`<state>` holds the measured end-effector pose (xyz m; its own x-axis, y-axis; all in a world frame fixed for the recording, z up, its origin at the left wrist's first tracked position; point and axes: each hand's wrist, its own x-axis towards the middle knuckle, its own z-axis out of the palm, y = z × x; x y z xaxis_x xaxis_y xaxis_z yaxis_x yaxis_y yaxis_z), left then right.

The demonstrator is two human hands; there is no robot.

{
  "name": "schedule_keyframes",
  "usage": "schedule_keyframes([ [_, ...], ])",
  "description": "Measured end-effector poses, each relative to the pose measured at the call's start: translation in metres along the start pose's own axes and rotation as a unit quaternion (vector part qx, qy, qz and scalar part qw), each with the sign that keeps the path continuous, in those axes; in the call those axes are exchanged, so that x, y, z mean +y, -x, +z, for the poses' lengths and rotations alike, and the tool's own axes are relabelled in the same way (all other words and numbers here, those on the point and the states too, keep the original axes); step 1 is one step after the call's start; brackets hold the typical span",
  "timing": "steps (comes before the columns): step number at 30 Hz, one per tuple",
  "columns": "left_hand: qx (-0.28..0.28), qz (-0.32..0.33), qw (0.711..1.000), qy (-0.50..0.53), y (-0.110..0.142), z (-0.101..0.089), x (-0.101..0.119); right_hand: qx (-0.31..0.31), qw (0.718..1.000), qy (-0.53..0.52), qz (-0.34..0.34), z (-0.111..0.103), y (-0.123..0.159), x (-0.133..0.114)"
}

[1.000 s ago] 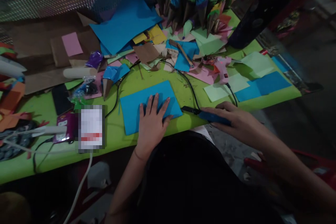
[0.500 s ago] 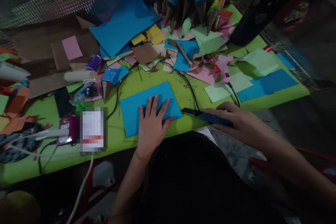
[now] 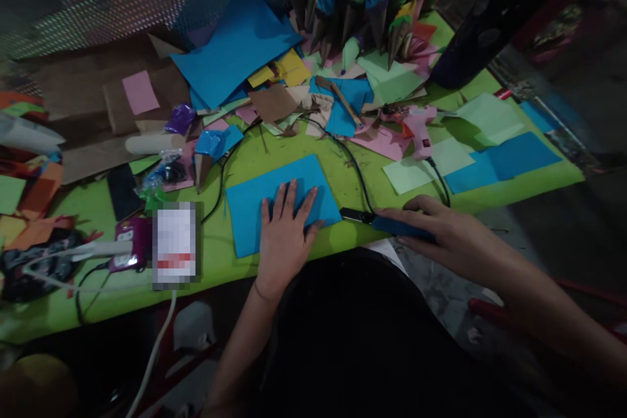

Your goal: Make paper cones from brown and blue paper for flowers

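On the sheet of blue paper [image 3: 247, 222] my left hand [image 3: 285, 232] lies flat with its fingers spread. The sheet looks folded, though I cannot be sure, and rests near the front edge of the table. To the right, my right hand [image 3: 435, 225] is wrapped round a utility knife [image 3: 399, 225] with a blue handle. The knife's dark tip points left and lies at the lower right corner of the blue sheet; whether it touches the paper I cannot tell. Part of the handle is hidden by my fingers.
Paper cones [image 3: 377, 10] stand at the back of the green-covered table [image 3: 274, 147]. A pink glue gun [image 3: 418, 130] lies at right, its cord running forward. Blue paper [image 3: 240, 46], scraps, a phone [image 3: 122, 191] and a power strip [image 3: 128, 245] lie left. A dark bottle [image 3: 470, 39] stands back right.
The view has shifted slightly, so everything on the table appears a little lower and further right. Both hands keep their places on the paper and the knife.
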<state>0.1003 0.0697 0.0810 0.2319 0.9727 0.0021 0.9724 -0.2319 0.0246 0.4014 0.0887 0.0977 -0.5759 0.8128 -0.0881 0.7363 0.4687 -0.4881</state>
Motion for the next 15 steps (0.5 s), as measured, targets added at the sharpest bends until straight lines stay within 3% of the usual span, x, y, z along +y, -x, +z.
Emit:
schedule_keyframes([
  [15, -0.012, -0.001, 1.0, 0.008, -0.0001, -0.0026, 0.0018, 0.01, 1.0, 0.019, -0.016, -0.0002, -0.003, -0.0084],
])
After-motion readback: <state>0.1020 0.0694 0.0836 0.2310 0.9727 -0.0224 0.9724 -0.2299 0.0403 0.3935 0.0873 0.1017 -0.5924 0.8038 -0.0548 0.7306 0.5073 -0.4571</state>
